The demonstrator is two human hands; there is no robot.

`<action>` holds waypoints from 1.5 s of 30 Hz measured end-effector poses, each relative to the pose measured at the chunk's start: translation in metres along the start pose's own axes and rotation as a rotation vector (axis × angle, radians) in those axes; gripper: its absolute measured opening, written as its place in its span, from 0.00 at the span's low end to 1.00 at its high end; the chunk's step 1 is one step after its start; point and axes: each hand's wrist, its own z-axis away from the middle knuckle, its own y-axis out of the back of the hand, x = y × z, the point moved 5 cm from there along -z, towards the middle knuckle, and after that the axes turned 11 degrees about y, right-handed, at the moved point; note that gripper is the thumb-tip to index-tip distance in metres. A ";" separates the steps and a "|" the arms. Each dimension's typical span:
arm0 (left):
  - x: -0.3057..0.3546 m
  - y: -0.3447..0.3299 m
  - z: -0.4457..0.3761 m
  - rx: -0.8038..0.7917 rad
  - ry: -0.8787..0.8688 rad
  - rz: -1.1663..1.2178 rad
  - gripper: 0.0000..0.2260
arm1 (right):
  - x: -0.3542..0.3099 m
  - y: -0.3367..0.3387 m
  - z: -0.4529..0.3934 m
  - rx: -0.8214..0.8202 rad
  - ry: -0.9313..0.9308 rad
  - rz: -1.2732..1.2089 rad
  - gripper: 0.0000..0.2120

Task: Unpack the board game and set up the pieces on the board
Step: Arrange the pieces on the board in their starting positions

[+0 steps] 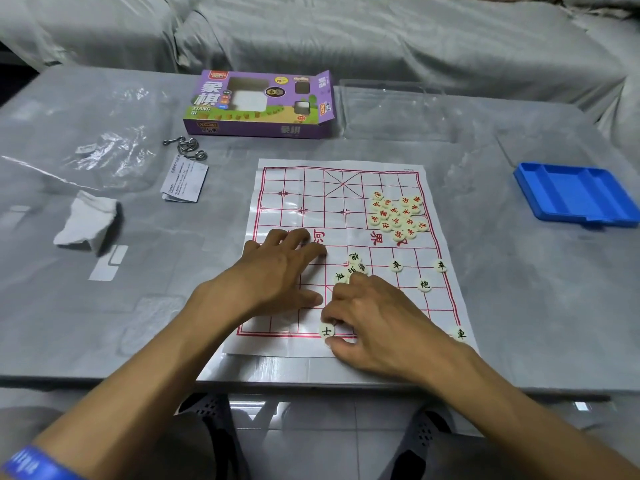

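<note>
We see the right hand (377,320) low on the near edge of the board (311,188), its grip pinching a pale round piece (327,330) marked in dark ink between thumb and forefinger; the piece sits on the board's nearest red line. The left hand (277,271) lies flat beside it, fingers straight and spread, its grip released, pressing the paper sheet down near the middle row.

Just beyond the right hand's knuckles we find a small cluster of dark-marked pieces (351,266), touching one another. Four more dark-marked pieces stand apart on the near half: one (396,265) right of the cluster, one (440,265) at the right border, one (424,284) between and nearer us, and one (460,333) at the near right corner.

On the far half, toward the right side, a heap of red-marked pieces (398,216) lies bunched together.

The board rests on a grey tabletop (519,306). Behind it lies the purple game box (259,103), one end flap open, with a clear plastic tray (391,109) just beside it on the right. A blue compartment tray (575,194) sits well off to the right. To the left we note a folded leaflet (183,180), metal wire rings (187,147), a crumpled clear bag (100,157) and a white cloth (86,220). A blue wristband (31,462) circles the left arm.
</note>
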 end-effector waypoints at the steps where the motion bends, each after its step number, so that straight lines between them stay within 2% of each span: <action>1: 0.000 0.000 0.000 0.001 0.000 -0.002 0.31 | 0.001 0.003 0.000 -0.021 -0.002 -0.021 0.15; 3: 0.000 0.000 0.000 0.002 0.001 -0.001 0.31 | 0.015 0.018 0.003 0.024 -0.068 -0.141 0.19; 5: -0.001 -0.001 -0.001 -0.001 0.005 0.004 0.32 | 0.041 0.037 0.011 0.110 -0.212 -0.244 0.18; 7: -0.001 -0.001 -0.001 -0.003 0.004 0.003 0.32 | 0.064 0.049 0.021 0.149 -0.314 -0.221 0.15; 9: -0.002 -0.002 -0.001 -0.002 0.006 0.007 0.32 | 0.074 0.049 0.025 0.093 -0.355 -0.148 0.12; 15: -0.002 -0.002 -0.003 -0.005 0.009 0.002 0.32 | 0.066 0.034 0.024 -0.127 -0.283 -0.167 0.12; 20: -0.001 -0.002 -0.002 0.000 0.004 -0.005 0.32 | 0.066 0.030 0.024 -0.169 -0.273 -0.184 0.13; 30: -0.001 -0.001 0.000 -0.006 0.000 -0.012 0.31 | 0.063 0.031 0.021 -0.121 -0.275 -0.171 0.10; 34: -0.003 0.004 0.001 -0.001 -0.035 -0.008 0.26 | 0.063 0.032 0.020 -0.085 -0.273 -0.165 0.10; 39: -0.008 0.010 -0.001 -0.022 -0.058 0.014 0.26 | 0.045 0.039 0.011 0.087 -0.200 -0.225 0.10; 45: -0.015 0.011 -0.008 0.032 -0.040 0.121 0.25 | -0.007 0.017 -0.017 0.072 -0.031 -0.293 0.10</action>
